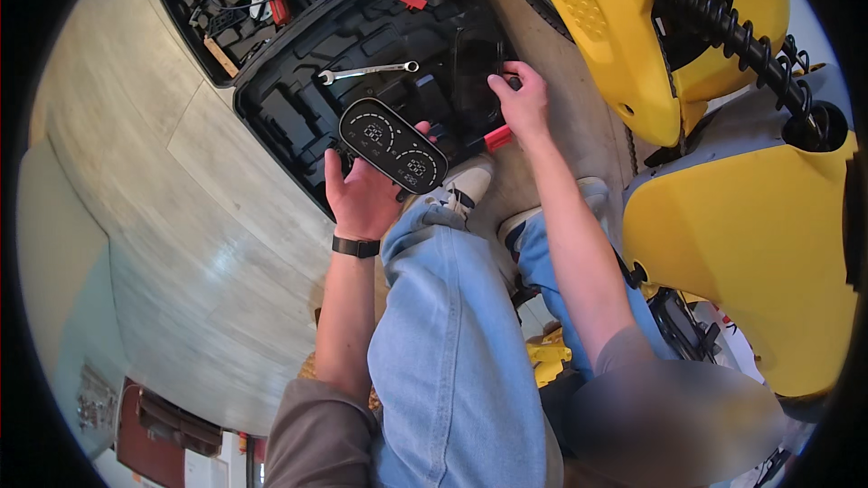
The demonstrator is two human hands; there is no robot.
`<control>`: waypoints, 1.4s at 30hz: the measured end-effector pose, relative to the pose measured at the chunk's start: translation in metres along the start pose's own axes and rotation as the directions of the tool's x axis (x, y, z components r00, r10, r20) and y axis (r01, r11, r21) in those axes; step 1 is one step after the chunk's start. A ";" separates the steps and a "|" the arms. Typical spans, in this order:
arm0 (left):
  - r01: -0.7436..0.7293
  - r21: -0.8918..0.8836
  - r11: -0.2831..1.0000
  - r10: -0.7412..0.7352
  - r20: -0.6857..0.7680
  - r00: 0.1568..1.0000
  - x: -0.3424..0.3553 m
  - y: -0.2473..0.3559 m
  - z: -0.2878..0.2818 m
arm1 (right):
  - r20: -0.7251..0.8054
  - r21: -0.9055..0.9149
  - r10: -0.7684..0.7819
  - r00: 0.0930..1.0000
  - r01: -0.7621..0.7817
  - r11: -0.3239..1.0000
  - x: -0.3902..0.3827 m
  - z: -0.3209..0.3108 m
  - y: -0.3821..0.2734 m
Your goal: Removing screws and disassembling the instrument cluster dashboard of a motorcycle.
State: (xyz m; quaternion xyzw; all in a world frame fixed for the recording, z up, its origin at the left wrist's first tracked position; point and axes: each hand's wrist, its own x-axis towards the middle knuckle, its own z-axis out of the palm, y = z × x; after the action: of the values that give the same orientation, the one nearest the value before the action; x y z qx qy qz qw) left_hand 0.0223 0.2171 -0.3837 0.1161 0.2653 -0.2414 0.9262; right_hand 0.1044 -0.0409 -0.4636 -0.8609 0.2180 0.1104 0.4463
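On the upturned palm and fingers of my left hand (363, 199) rests a black oval instrument display (394, 146) with light printed gauge markings. It is tilted over the lower edge of an open black tool case (298, 99). At the case's right edge, my right hand (527, 108) is closed, thumb and fingers pinched around something small and dark that I cannot make out. A dark glossy shape lies just left of those fingers. A combination wrench (369, 72) lies in the case, above the display. Beside my right wrist is a red latch (497, 137).
The case's other half holds a red-handled screwdriver (276, 2) and assorted tools. A red piece (413, 1) lies near the case's top. Yellow vehicle bodywork (741, 280) and a black coil spring (737, 41) stand close on the right. My jeans-clad legs (452, 334) are below.
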 end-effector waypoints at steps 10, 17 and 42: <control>-0.058 0.055 0.997 0.060 -0.025 0.998 -0.008 0.003 -0.007 | 0.353 0.618 0.260 0.899 -0.433 0.657 -0.032 -0.049 -0.017; -0.037 0.043 0.998 0.040 -0.075 0.996 -0.016 -0.003 -0.005 | 0.701 0.712 -0.180 0.690 -0.665 0.224 -0.066 -0.061 -0.029; -0.271 0.000 0.963 0.257 0.319 0.912 -0.102 0.102 0.149 | 0.603 0.765 -0.423 0.676 -0.340 0.547 -0.131 -0.094 -0.229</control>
State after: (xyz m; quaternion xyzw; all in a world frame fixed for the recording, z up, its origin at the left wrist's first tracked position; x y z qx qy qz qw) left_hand 0.0633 0.2928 -0.1946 0.1311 0.0899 -0.1354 0.9779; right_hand 0.0967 0.0347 -0.1942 -0.4228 0.0210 0.3167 0.8488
